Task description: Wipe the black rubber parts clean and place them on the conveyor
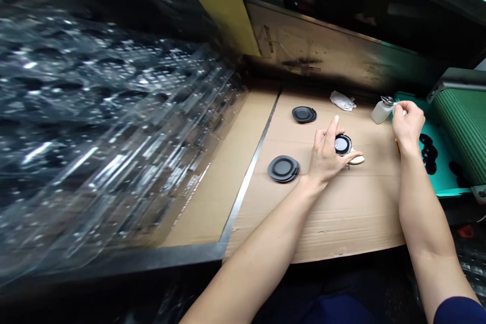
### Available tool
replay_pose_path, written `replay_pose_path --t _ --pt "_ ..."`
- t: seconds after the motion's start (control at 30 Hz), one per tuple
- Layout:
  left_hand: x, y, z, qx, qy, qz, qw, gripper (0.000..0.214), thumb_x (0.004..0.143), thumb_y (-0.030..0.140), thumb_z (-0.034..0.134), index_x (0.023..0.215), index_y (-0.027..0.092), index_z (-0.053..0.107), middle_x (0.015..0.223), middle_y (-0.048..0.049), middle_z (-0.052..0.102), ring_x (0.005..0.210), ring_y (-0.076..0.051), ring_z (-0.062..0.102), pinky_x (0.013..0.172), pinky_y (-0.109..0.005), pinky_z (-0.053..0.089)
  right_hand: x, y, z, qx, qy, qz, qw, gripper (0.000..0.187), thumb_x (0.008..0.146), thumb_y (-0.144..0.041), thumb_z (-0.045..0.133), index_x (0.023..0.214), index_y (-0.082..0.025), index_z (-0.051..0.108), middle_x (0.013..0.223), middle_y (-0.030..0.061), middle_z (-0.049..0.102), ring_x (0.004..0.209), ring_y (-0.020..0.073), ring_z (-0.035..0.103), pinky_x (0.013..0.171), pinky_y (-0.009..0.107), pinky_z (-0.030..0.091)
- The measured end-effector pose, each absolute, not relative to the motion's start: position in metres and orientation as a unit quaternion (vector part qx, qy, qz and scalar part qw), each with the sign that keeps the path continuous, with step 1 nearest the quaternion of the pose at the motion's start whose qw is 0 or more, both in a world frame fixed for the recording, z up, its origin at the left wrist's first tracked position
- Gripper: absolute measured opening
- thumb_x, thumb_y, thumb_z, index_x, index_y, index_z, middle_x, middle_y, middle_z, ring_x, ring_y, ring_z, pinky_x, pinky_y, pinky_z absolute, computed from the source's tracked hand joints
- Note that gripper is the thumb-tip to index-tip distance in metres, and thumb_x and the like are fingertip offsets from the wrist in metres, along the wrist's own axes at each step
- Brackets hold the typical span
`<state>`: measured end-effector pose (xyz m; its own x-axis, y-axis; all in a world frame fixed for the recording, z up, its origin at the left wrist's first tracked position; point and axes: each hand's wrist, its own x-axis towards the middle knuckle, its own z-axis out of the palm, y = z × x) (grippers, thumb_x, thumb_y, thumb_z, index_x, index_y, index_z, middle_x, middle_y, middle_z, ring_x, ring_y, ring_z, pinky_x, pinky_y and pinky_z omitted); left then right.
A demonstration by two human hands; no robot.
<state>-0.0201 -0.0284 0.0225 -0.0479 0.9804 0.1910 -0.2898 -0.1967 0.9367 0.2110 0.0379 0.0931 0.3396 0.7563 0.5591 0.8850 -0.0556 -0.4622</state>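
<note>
My left hand (325,154) is closed around the edge of a small round black part (343,145) with a pale grey centre, its thumb and index finger stretched along either side. Just under that part a cream-coloured oval piece (357,160) shows. My right hand (408,120) is pinched closed beside the metal top of a small whitish bottle (380,112). A bit of white shows at its fingertips, too small to name. Left of my left hand lies a stack of black round discs (283,168), and a second, smaller stack (304,114) lies farther back.
Cardboard (341,212) covers the bench. A crumpled white tissue (342,100) lies at the back. At right, a teal tray (442,182) holds several black round parts, beside a green conveyor belt (465,126). Stacked clear plastic trays (114,126), blurred, rise at left.
</note>
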Motion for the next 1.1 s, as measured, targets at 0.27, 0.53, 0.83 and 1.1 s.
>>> replay_pose_path --t 0.27,0.53,0.83,1.1 --pt "-0.021 -0.02 0.01 0.558 0.383 0.595 0.433 0.093 0.061 0.051 0.096 0.144 0.027 0.061 0.126 -0.0133 0.07 0.134 -0.037 0.044 0.125 -0.049 0.028 0.247 0.102 0.131 -0.774 -0.57 -0.007 0.276 0.016 0.08 -0.018 0.066 0.087 -0.015 0.079 0.076 0.0081 0.069 0.07 0.0207 0.059 0.077 0.04 0.052" --pt "-0.017 -0.016 0.004 0.568 0.394 0.601 0.402 0.093 0.059 0.042 0.099 0.143 0.024 0.062 0.121 -0.0126 0.072 0.128 -0.035 0.051 0.118 -0.046 0.039 0.254 0.12 0.138 -0.776 -0.603 -0.012 0.186 0.017 0.075 -0.015 0.068 0.087 -0.01 0.08 0.072 0.0074 0.066 0.064 0.0172 0.056 0.077 0.038 0.053" --pt "-0.011 -0.014 -0.002 0.689 0.44 0.513 0.262 0.102 0.073 0.053 0.09 0.157 0.019 0.044 0.121 -0.0117 0.074 0.12 -0.032 0.058 0.108 -0.046 0.049 0.257 0.13 0.15 -0.773 -0.63 -0.03 0.063 0.018 0.075 -0.014 0.071 0.09 -0.016 0.081 0.082 0.0101 0.072 0.076 0.0215 0.067 0.08 0.033 0.056" --pt "-0.011 -0.008 0.002 0.605 0.414 0.565 0.378 0.046 0.095 0.055 0.065 0.123 0.019 0.073 0.118 -0.0116 0.075 0.115 -0.027 0.066 0.106 -0.039 0.048 0.248 0.127 0.155 -0.796 -0.595 -0.039 0.099 0.019 0.075 -0.015 0.073 0.091 -0.016 0.082 0.09 0.0127 0.075 0.083 0.0247 0.069 0.083 0.037 0.055"
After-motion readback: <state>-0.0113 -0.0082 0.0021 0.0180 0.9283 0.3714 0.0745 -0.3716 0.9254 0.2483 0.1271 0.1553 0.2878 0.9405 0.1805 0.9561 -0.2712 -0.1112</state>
